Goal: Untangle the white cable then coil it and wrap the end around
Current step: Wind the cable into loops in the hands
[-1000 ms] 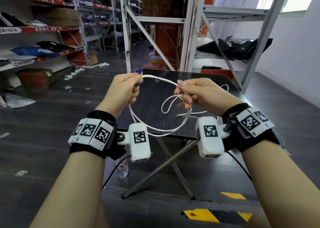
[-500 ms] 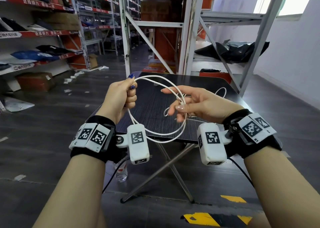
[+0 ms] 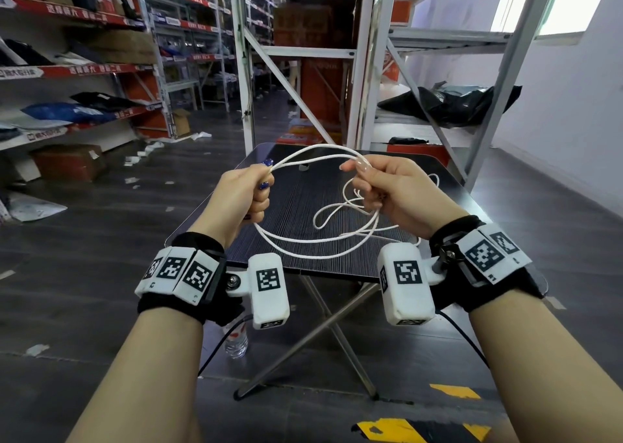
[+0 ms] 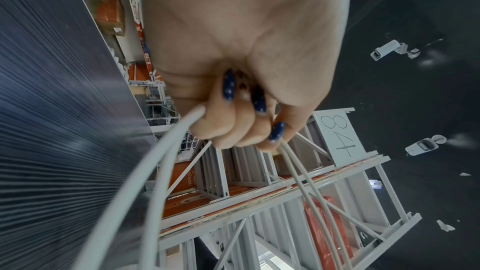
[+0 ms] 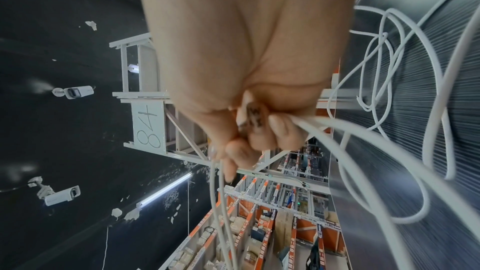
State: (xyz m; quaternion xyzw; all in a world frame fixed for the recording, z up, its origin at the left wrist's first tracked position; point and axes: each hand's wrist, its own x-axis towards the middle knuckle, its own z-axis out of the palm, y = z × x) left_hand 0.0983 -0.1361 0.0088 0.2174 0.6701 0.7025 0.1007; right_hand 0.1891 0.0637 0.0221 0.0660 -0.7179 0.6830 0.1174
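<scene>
The white cable [image 3: 317, 240] is held in the air between both hands, above a small dark ribbed table [image 3: 296, 206]. The left hand [image 3: 242, 193] is closed in a fist around two strands of the coil, the fingers [image 4: 228, 128] being curled over them in the left wrist view. The right hand [image 3: 391, 190] is closed on the opposite side of the loop, the strands being pinched between thumb and curled fingers [image 5: 283, 130].

Two turns of cable are arched from fist to fist on the far side of the hands, and the lower turns are hung below the hands, toward the wrists, just above the tabletop. Beneath the right hand a loose tail is looped over the table, and whether it is touching the surface cannot be told. A small pale object [image 3: 304, 167] is seen on the table beyond the hands.

The near table edge [image 3: 303, 272] lies just below the wrists; the right edge runs just outside the right hand. Open dark floor [image 3: 84, 240] is left to the outside of the left hand. Ahead of the hands grey shelving uprights [image 3: 246, 72] stand close behind the table, and a pale wall [image 3: 573, 105] is seen beyond the right hand. A water bottle [image 3: 236, 341] stands on the floor below the left wrist, beside the crossed table legs [image 3: 323, 334].
</scene>
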